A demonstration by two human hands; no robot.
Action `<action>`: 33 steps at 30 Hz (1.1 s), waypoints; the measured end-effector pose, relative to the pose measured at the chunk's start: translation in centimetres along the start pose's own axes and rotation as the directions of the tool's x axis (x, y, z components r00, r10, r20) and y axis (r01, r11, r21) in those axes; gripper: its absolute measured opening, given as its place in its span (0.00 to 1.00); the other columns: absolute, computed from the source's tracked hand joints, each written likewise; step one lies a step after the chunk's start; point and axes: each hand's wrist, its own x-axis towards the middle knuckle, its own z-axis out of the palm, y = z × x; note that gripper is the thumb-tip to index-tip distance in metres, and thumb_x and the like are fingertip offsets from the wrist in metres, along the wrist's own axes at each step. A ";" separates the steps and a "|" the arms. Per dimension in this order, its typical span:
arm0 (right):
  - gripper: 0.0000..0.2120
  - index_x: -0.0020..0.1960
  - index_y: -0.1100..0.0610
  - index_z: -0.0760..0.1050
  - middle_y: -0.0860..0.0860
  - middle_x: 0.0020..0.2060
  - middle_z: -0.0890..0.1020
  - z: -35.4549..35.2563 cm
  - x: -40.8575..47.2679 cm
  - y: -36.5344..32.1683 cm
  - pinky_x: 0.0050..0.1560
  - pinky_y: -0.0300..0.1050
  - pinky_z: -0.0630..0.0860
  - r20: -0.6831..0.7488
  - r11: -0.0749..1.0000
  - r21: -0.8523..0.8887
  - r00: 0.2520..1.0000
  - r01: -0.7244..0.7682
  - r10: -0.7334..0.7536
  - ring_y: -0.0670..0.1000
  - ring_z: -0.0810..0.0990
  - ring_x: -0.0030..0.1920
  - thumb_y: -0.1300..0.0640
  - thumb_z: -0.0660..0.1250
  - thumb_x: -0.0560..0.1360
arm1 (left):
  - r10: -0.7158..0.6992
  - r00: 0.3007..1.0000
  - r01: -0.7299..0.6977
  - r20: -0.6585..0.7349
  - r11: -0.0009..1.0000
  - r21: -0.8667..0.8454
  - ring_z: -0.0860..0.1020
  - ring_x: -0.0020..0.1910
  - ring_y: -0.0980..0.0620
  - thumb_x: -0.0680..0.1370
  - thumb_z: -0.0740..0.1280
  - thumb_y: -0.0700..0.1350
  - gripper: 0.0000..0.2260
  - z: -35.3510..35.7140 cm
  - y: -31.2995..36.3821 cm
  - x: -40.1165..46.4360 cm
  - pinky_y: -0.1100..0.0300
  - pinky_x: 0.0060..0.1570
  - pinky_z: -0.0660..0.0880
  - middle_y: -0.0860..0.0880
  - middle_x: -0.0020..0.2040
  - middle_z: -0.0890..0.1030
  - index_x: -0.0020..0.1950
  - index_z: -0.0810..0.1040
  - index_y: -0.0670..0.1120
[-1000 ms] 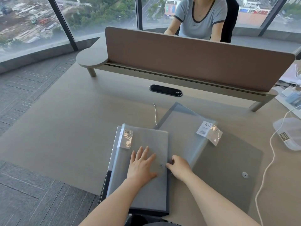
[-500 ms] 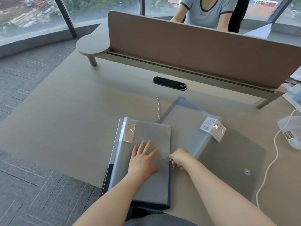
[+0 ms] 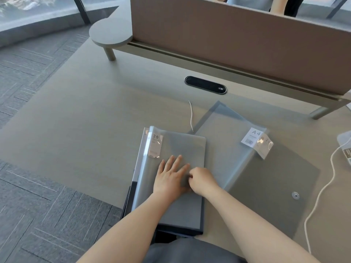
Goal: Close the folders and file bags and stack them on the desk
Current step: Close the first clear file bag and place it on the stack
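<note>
A grey translucent file bag (image 3: 182, 149) lies closed on top of a stack of folders (image 3: 136, 196) at the desk's near edge. My left hand (image 3: 171, 177) presses flat on its cover with fingers spread. My right hand (image 3: 202, 179), fingers curled, pinches at the bag's snap button beside my left fingertips; the button itself is hidden. To the right lies a second grey file bag (image 3: 266, 186) with its flap (image 3: 228, 133) folded open, an A4 label on the flap and its snap button (image 3: 295, 195) exposed.
A desk divider panel (image 3: 237, 40) runs across the back, with a person seated behind it. A black cable port (image 3: 205, 85) sits in the desk (image 3: 76, 120). A white cable (image 3: 322, 190) and white device (image 3: 344, 145) lie at the right edge. A thin white string (image 3: 190, 115) lies behind the stack.
My right hand has moved left from the bag's right edge onto the snap button, next to my left fingertips. My left hand stays flat on the cover. The camera tilted down.
</note>
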 end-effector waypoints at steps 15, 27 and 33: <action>0.09 0.41 0.54 0.76 0.56 0.48 0.83 -3.3 1.0 4.2 0.43 0.43 0.69 0.000 0.983 0.082 0.986 -0.167 0.168 0.59 0.80 0.50 0.55 0.61 0.78 | -0.012 0.999 0.010 0.034 0.998 0.055 0.42 0.80 0.47 0.73 0.67 0.65 0.38 -0.1 0.0 0.0 0.48 0.77 0.39 0.52 0.82 0.45 0.78 0.54 0.61; 0.08 0.50 0.55 0.72 0.54 0.44 0.81 -2.8 1.2 3.4 0.45 0.49 0.74 -0.181 0.941 0.309 0.962 -0.140 0.203 0.59 0.79 0.47 0.51 0.63 0.78 | 0.006 1.000 -0.008 0.020 0.996 0.086 0.46 0.80 0.46 0.74 0.66 0.63 0.34 -0.8 -0.4 0.1 0.47 0.77 0.41 0.51 0.82 0.49 0.78 0.58 0.58; 0.05 0.42 0.55 0.72 0.54 0.41 0.79 -2.7 0.8 4.1 0.40 0.45 0.67 -0.131 0.915 0.326 0.947 -0.237 0.292 0.59 0.75 0.45 0.57 0.60 0.76 | -0.033 0.995 0.039 -0.093 0.997 0.062 0.50 0.80 0.44 0.75 0.67 0.60 0.30 -2.0 -1.6 0.5 0.46 0.76 0.41 0.46 0.81 0.55 0.75 0.66 0.54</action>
